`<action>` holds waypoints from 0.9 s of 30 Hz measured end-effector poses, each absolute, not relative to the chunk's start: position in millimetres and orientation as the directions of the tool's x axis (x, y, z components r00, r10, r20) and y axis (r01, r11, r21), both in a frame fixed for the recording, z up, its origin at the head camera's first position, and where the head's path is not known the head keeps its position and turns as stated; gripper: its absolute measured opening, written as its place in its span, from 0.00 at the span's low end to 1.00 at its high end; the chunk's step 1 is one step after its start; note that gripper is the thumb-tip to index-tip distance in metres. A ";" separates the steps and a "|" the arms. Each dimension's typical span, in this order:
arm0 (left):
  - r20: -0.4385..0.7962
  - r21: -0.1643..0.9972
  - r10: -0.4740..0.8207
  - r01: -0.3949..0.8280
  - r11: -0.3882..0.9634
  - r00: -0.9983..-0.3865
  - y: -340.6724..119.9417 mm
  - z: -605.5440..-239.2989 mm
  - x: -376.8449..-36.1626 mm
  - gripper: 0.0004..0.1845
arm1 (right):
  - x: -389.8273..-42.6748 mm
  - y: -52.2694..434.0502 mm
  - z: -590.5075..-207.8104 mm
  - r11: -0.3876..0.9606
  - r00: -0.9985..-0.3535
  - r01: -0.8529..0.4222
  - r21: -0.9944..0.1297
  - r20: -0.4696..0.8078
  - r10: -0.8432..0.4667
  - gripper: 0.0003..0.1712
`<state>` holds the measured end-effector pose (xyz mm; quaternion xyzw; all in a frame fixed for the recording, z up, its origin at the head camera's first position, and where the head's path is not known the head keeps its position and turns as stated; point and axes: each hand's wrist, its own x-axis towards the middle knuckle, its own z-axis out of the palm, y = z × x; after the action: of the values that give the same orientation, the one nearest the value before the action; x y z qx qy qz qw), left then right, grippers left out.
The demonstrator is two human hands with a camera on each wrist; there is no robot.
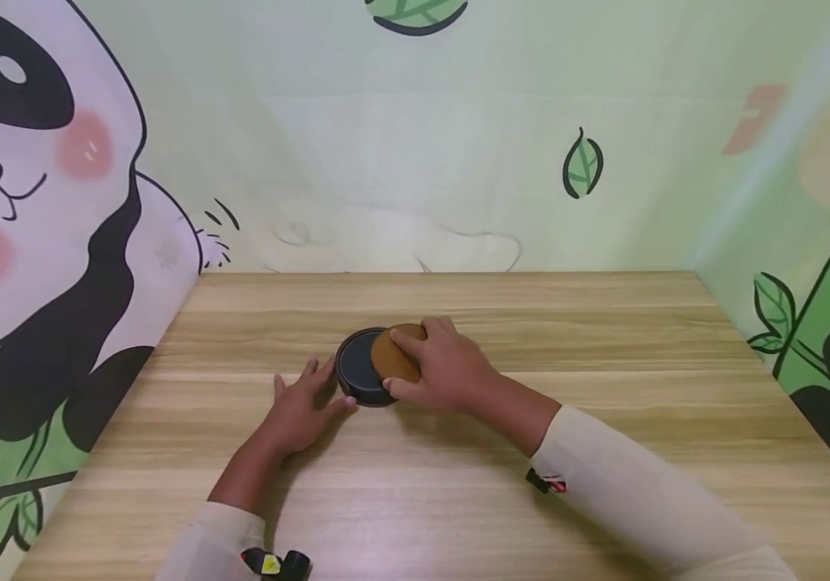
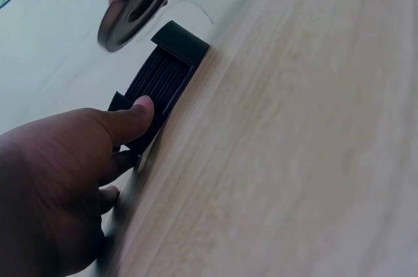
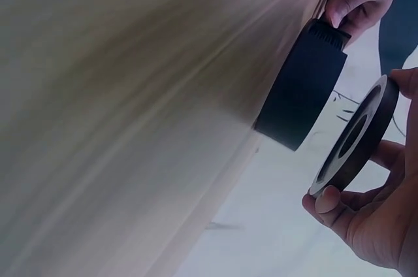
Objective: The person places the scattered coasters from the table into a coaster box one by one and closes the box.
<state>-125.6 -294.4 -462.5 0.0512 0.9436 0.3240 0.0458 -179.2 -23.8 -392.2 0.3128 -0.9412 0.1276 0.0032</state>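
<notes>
A staged tabletop booth — wooden table (image 1: 604, 420) boxed in by cartoon panda-and-leaf backdrop walls (image 1: 44, 202).

Lid (image 1: 395, 353) above box (image 1: 358, 373) on table (image 1: 604, 339)

Bare tabletop (image 1: 604, 420) lies open all round; only walls (image 1: 400, 161) hem its edges.

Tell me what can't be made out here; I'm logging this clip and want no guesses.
- What is inside the black round container: head view, the brown lid and right hand cover part of it.
- Far side of the container: left wrist view, the left hand blocks it.
- The lid's underside detail: right wrist view, blurred.
- The small object at each sleeve cuff: head view, too small.
</notes>
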 end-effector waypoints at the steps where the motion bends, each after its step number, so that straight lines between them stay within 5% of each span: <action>1: -0.054 0.614 0.126 0.066 0.787 -0.991 -294.5 -462.8 -125.8 0.47 | -179.8 -27.4 -392.2 0.771 -0.804 -0.590 -0.239 0.082 -0.590 0.46; 27: -0.045 0.615 0.140 0.083 0.784 -0.989 -294.1 -458.5 -123.6 0.46 | -193.6 -79.5 -398.8 0.768 -0.777 -0.627 -0.135 0.036 -0.628 0.46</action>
<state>-123.6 -294.1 -458.5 0.0590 0.9434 0.3233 0.0442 -193.6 -79.5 -398.8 0.3336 -0.9401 0.0696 -0.0057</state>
